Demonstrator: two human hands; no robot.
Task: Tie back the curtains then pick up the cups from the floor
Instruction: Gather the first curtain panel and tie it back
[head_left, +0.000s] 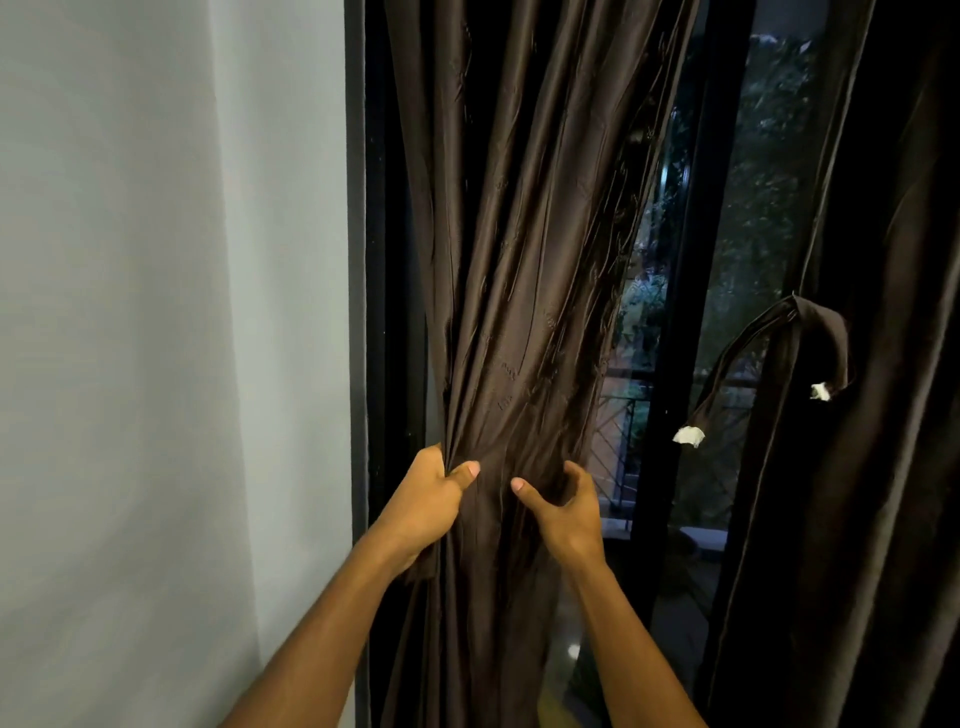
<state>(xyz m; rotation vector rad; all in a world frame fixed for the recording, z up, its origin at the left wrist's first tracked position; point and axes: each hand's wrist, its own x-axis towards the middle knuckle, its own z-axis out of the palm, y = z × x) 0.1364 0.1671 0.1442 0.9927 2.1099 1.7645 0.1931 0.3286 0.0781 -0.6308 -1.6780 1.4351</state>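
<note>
Beside the pale wall (156, 312) at left, the brown curtain (519, 260) is bunched between 2 hands: left hand (426, 501) clenched on its left edge, right hand (563, 506) curled around its right side. Cups are out of view.

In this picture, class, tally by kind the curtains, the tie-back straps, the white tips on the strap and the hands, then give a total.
Curtains: 2, left curtain, right curtain
Tie-back straps: 1, strap
White tips: 2, lower tip, upper tip
Hands: 2, left hand, right hand
Total: 7
</note>
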